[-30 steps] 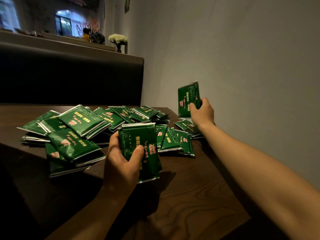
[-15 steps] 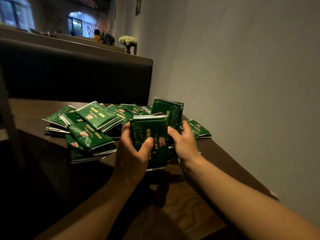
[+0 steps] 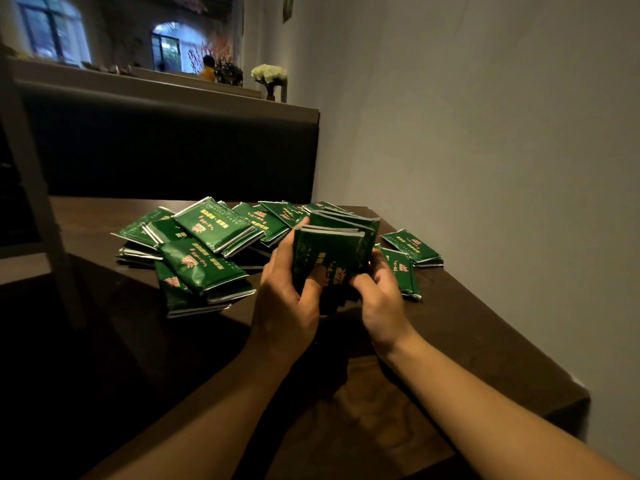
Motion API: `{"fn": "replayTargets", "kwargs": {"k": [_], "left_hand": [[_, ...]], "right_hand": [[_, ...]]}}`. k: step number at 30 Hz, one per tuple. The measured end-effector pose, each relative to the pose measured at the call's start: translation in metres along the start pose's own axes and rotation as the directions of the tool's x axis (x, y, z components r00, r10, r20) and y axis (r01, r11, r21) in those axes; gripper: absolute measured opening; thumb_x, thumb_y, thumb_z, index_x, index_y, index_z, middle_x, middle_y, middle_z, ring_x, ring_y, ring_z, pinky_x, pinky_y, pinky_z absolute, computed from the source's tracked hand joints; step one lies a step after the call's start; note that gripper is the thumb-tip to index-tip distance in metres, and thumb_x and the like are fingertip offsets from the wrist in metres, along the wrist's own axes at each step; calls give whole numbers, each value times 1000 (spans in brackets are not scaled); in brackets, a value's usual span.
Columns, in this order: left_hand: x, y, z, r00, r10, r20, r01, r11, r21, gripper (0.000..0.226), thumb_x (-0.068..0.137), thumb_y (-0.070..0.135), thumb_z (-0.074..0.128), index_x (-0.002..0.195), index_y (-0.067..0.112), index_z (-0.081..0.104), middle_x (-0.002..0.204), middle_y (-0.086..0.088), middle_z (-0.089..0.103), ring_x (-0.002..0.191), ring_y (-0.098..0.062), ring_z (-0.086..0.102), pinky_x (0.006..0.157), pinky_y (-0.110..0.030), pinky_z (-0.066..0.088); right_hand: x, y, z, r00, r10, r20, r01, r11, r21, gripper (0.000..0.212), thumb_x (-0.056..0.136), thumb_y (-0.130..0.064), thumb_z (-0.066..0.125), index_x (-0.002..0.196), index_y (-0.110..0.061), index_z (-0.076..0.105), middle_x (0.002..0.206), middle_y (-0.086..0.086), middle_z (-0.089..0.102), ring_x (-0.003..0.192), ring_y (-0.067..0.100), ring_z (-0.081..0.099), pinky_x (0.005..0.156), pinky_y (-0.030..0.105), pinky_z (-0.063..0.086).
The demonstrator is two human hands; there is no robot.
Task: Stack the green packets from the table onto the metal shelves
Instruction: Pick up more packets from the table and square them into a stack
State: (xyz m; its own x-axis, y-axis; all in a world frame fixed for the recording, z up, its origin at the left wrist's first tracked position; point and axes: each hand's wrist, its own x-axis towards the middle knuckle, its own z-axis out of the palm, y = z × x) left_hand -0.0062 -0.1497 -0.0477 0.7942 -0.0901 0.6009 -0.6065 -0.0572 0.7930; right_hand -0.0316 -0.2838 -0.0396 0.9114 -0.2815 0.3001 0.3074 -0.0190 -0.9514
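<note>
Both hands hold one upright bundle of green packets (image 3: 332, 247) above the dark wooden table (image 3: 467, 327). My left hand (image 3: 287, 299) grips its left side with the thumb across the front. My right hand (image 3: 381, 299) clasps its right side and lower edge. A loose pile of green packets (image 3: 207, 251) lies on the table to the left and behind the bundle. Two more packets (image 3: 412, 245) lie to the right, near the wall. A pale metal shelf post (image 3: 38, 188) rises at the far left; its shelves are mostly out of view.
A dark padded bench back (image 3: 173, 150) runs behind the table. A grey wall (image 3: 485, 133) closes the right side. White flowers in a vase (image 3: 269, 77) stand on the ledge above the bench. The table's near right corner (image 3: 575, 393) is close to the wall.
My right hand brought a packet from near the wall to the bundle in my left hand, and both hands now clasp the bundle together. The view has shifted left, showing the shelf post.
</note>
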Motion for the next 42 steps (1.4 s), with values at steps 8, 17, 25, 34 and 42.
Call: {"fn": "replayTargets", "kwargs": {"k": [8, 17, 25, 34, 42], "left_hand": [[-5, 0, 6, 992, -107, 66, 118, 973, -198, 78, 78, 8, 52, 150, 22, 24, 135, 0, 55, 122, -9, 55, 103, -32, 46], [-3, -2, 8, 960, -258, 109, 280, 907, -315, 77, 69, 10, 50, 144, 19, 33, 112, -4, 64, 100, -18, 64, 91, -40, 53], [-6, 6, 12, 967, -249, 55, 254, 921, -295, 76, 70, 8, 48, 143, 18, 33, 119, -8, 61, 104, -18, 62, 89, -35, 53], [-4, -1, 13, 936, -331, 118, 351, 906, -236, 56, 71, 15, 51, 127, 16, 45, 98, -3, 64, 87, -14, 63, 76, -29, 54], [-3, 6, 6, 911, -408, -55, 399, 908, -126, 55, 66, 27, 62, 117, 7, 52, 96, -7, 68, 84, -18, 66, 72, -23, 52]], "right_hand": [[-6, 3, 1, 995, 34, 91, -19, 987, -161, 42, 79, -15, 61, 119, -21, 49, 110, 4, 69, 101, 19, 67, 92, 50, 54], [-5, 6, 4, 979, 90, 181, -62, 986, -157, 49, 74, -22, 61, 114, -43, 43, 112, 5, 67, 107, 25, 65, 94, 54, 52], [-9, 6, 5, 985, -33, 168, 36, 999, -17, 48, 76, -3, 52, 121, -18, 45, 110, 12, 65, 103, 27, 65, 87, 41, 56], [-6, 12, 8, 972, 173, 159, -178, 984, 18, 54, 74, -12, 55, 128, -11, 46, 98, 11, 71, 89, 26, 69, 73, 41, 57], [-11, 1, 11, 991, 99, 90, -85, 984, -157, 54, 79, -12, 66, 117, -38, 37, 114, 12, 62, 99, 20, 67, 80, 30, 57]]}}
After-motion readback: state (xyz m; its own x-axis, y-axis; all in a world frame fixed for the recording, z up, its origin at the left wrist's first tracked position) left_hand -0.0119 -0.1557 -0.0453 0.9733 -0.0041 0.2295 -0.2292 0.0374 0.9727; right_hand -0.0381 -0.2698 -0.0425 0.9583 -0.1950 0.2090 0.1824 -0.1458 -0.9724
